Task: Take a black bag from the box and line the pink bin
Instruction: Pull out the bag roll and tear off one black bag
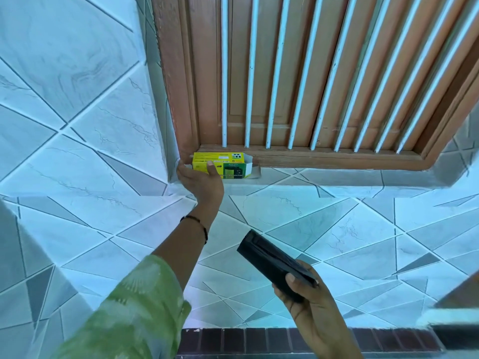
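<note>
A yellow and green box lies on its side on the tiled window ledge, its right end flap open. My left hand is raised to it, thumb across the front and fingers behind its left end, gripping it. Lower right, my right hand holds a folded black bag, a flat dark packet that points up and to the left. The pink bin is not in view.
A brown wooden window frame with white vertical bars stands behind the box. Pale marbled tiles cover the wall and ledge. A strip of dark brick tiles runs along the bottom. A green patterned sleeve covers my left arm.
</note>
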